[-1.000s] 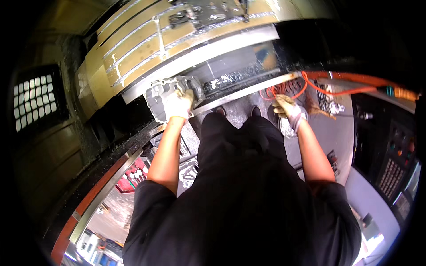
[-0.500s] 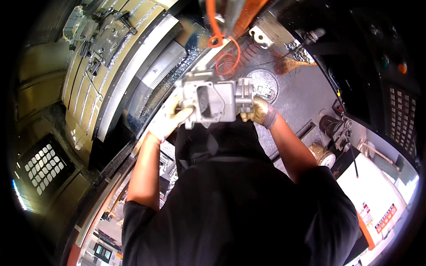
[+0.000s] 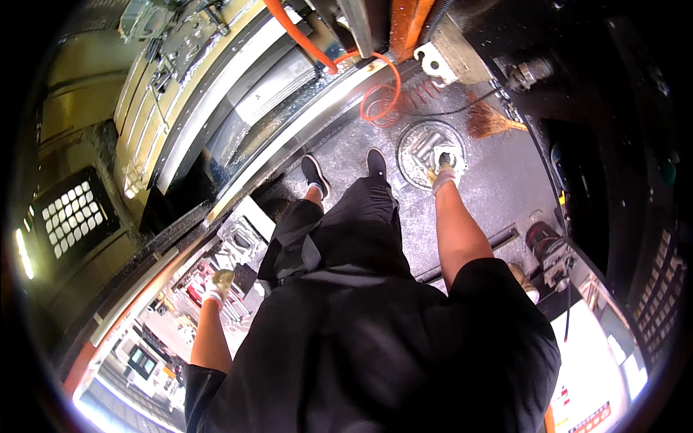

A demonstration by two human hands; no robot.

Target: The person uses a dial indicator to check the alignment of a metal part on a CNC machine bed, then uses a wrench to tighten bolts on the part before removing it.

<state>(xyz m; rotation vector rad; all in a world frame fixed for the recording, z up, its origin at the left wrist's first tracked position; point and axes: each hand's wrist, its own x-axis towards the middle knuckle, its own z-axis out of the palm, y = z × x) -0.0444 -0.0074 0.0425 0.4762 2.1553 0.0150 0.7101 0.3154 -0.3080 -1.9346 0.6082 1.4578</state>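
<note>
My right hand [image 3: 442, 177], in a pale glove, reaches down over a round tray [image 3: 399, 157] on the right. Its fingers are closed on the edge of a bright metal casting [image 3: 458, 155] with a dark opening. Other grey metal pieces [image 3: 424, 148] lie beside it on the tray. Out to the left hangs my left hand [image 3: 220, 283], also gloved, with its fingers curled and no object visible in them. Nearest to that hand is another light metal casting [image 3: 240, 239] beside my leg.
A machine bed [image 3: 162, 108] with chips and clamps lies at the left. An orange coiled hose [image 3: 380, 105] hangs ahead. A broom [image 3: 494, 124] rests near the dark cabinet at right. A metal block [image 3: 455, 58] stands at the far edge. Both my shoes [image 3: 315, 177] show on the floor.
Both hands held a grey metal casting in front of me; they have parted. The right went down to the round tray, the left out to the left side. My view has shifted.
</note>
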